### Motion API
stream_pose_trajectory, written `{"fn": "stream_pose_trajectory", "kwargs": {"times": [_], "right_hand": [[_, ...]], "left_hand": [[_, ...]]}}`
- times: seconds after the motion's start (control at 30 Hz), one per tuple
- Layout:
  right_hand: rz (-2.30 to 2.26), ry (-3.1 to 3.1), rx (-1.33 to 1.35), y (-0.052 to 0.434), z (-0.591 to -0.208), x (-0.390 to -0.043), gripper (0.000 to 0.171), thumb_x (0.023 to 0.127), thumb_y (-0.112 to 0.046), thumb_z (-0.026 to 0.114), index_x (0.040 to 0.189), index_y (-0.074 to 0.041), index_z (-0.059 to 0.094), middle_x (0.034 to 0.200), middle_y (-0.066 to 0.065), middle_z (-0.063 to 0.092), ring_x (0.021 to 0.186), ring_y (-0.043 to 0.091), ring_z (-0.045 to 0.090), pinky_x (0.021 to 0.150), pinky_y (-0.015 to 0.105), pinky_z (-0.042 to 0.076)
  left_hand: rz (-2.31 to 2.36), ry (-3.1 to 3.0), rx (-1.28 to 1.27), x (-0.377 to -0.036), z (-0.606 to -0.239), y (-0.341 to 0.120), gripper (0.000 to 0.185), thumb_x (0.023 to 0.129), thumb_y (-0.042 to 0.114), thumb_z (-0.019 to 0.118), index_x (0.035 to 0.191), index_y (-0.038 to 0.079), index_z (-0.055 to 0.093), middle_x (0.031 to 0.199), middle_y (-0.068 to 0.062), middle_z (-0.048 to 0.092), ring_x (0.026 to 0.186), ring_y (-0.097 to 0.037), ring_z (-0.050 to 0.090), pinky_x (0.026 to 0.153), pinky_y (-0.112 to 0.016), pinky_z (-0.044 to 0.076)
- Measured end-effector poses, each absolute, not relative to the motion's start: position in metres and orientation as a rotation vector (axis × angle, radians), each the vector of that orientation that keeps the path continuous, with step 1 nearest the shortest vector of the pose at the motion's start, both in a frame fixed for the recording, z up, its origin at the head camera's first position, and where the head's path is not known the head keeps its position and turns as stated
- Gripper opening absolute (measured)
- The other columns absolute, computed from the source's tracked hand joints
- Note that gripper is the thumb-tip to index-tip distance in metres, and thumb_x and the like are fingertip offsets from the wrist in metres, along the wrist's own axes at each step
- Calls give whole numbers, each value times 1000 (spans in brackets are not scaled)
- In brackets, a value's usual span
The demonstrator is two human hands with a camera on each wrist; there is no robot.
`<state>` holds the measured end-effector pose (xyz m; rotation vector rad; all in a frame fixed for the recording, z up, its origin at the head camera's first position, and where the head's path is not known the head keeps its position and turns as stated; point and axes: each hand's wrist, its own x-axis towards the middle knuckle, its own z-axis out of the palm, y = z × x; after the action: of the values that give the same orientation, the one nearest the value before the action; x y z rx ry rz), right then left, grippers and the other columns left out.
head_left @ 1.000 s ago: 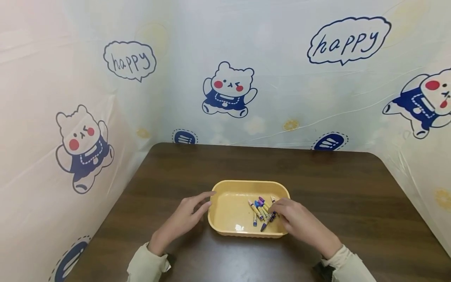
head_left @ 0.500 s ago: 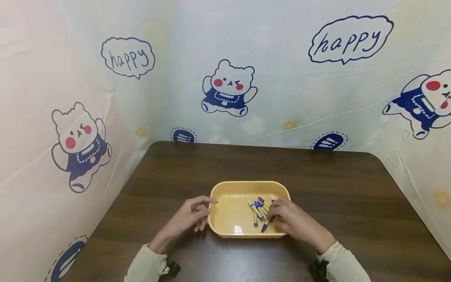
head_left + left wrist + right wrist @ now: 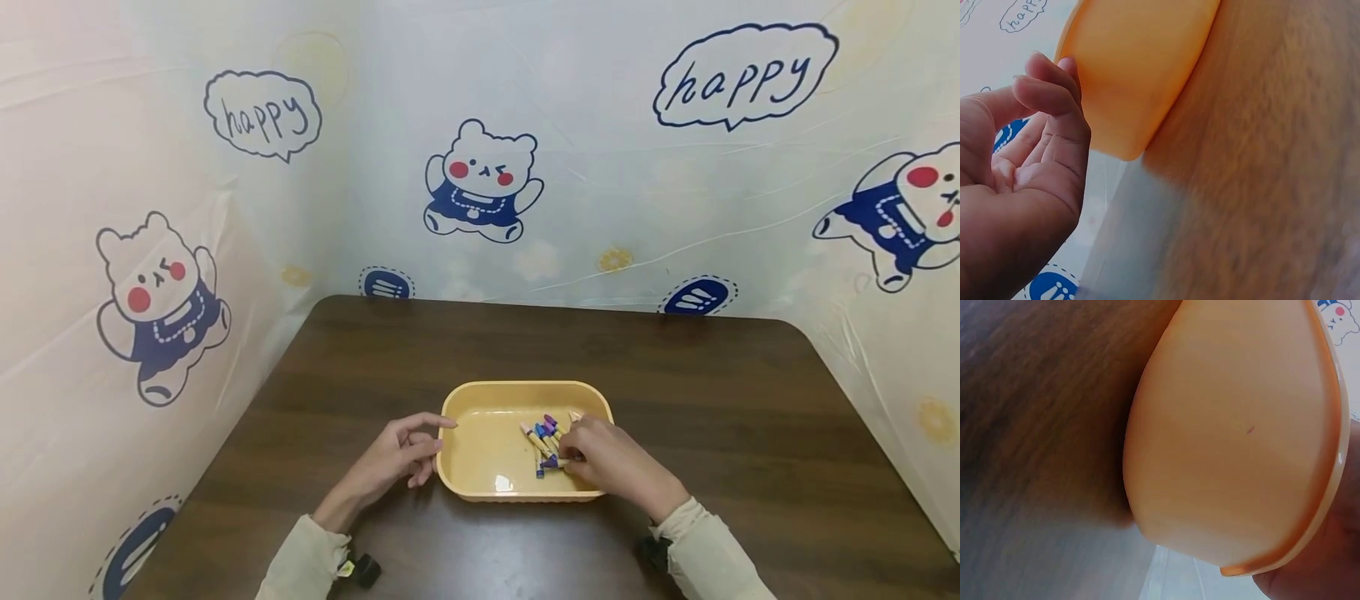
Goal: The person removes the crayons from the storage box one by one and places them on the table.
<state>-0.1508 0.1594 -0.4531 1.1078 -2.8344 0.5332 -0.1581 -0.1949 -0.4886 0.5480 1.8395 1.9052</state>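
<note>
Your right hand (image 3: 600, 458) pinches light, brittle crayons (image 3: 543, 442) mid-shaft in the tray (image 3: 480, 483); your left hand (image 3: 397, 454), loosely curled, touches its left rim, holding nothing.

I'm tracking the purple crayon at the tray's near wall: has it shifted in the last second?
Yes. The purple crayon, pinched by the right hand, has swung from slanting toward the tray's near wall to lying almost level.

Head cam looks down from above; 2 wrist cams sit low, close against the shared tray (image 3: 457, 400).
</note>
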Motion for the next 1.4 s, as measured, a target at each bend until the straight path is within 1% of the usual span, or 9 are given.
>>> {"fn": "stream_pose_trajectory", "kwargs": {"times": [0.2,0.4,0.5,0.6,0.67,0.8,1.03,1.27,1.4], "right_hand": [[659,-2894,1118,162,-453,-153,13,84,-10,77,76,-18,70,69,-16,54,66,5,45,59,23,41],[798,-2873,990,166,-446,-155,3,89,-15,75,87,-13,75,80,-13,63,75,6,55,65,25,49],[875,-2852,867,171,-440,-155,5,89,-15,75,91,-11,75,83,-10,64,79,9,58,65,26,51],[933,-2832,761,177,-435,-155,4,88,-13,76,92,-12,75,84,-9,63,78,9,57,63,26,51],[922,-2810,696,180,-431,-155,5,87,-14,77,91,-12,74,83,-8,64,77,9,58,64,27,52],[880,-2768,508,187,-424,-157,7,88,-14,76,92,-8,75,82,-3,67,72,9,58,63,28,52],[942,-2728,247,201,-417,-156,12,89,-12,75,96,-2,76,81,4,71,66,12,61,57,25,51],[897,-2730,106,227,-426,-138,14,88,-17,75,94,-5,77,77,0,72,67,13,65,60,29,50],[888,-2781,22,240,-438,-125,14,87,-19,77,89,-6,77,75,0,72,66,14,65,57,29,47]], "left_hand": [[1935,1837,556,-158,-492,-196,37,99,-2,55,134,-12,48,66,-15,61,50,-13,54,46,-21,46],[1946,1853,573,-159,-491,-196,38,99,-2,55,134,-13,49,68,-36,53,49,-13,55,45,-22,46],[1939,1863,563,-159,-491,-193,38,98,-1,56,134,-12,50,70,-40,51,49,-13,55,46,-22,47],[1939,1858,565,-157,-491,-192,38,98,-2,56,134,-13,50,69,-36,54,49,-13,55,46,-22,47],[1946,1856,571,-156,-490,-193,38,98,-3,55,134,-14,49,67,-30,56,49,-12,54,45,-23,47],[1964,1853,568,-155,-489,-195,38,97,-4,56,134,-15,48,65,-22,58,49,-12,54,45,-23,46],[1959,1838,550,-156,-491,-197,39,98,-3,56,135,-14,48,69,-35,54,50,-13,55,47,-22,47],[1932,1864,546,-158,-490,-194,39,98,0,57,135,-10,51,70,-25,59,51,-14,55,47,-23,48],[1932,1873,558,-157,-489,-195,38,98,-2,56,134,-11,50,70,-34,55,50,-14,54,46,-23,48]]}}
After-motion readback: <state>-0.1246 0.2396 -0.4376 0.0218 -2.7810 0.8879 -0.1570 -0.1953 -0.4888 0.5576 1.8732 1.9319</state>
